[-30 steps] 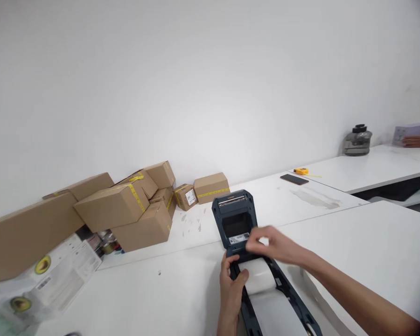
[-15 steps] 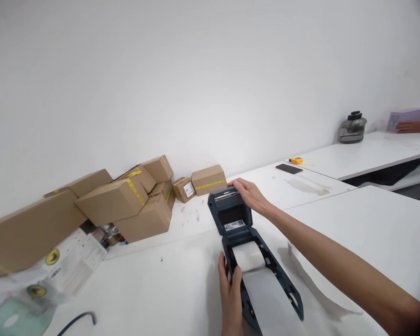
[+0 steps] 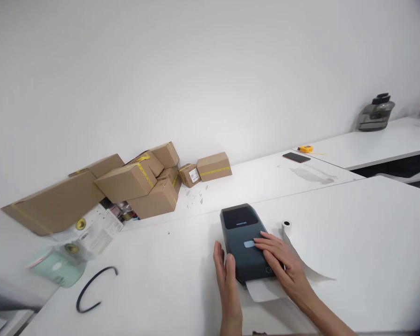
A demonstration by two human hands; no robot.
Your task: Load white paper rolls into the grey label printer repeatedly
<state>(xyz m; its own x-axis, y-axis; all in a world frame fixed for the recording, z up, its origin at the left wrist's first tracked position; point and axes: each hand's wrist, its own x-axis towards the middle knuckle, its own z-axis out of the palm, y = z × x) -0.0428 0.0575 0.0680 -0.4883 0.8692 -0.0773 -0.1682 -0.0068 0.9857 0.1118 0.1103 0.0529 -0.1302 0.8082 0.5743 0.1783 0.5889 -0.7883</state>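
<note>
A dark blue-grey label printer (image 3: 238, 233) stands on the white table with its lid down. White paper (image 3: 264, 290) comes out of its near end. My right hand (image 3: 283, 261) lies on top of the lid, fingers spread beside a light blue patch. Against the printer's left side rests my left hand (image 3: 227, 280), thumb and fingers apart. A small white roll (image 3: 286, 225) with a loose strip of paper lies just right of the printer.
Cardboard boxes (image 3: 126, 182) are piled at the back left, above plastic packets (image 3: 100, 231) and a green pouch (image 3: 58, 266). A black curved band (image 3: 87, 287) lies front left. A phone (image 3: 296, 157), yellow tape measure (image 3: 305, 149) and dark jug (image 3: 376, 113) stand back right.
The printer's lid has swung down and now covers the paper roll inside. My right hand has moved from the raised lid's edge down onto its top. The view has shifted slightly.
</note>
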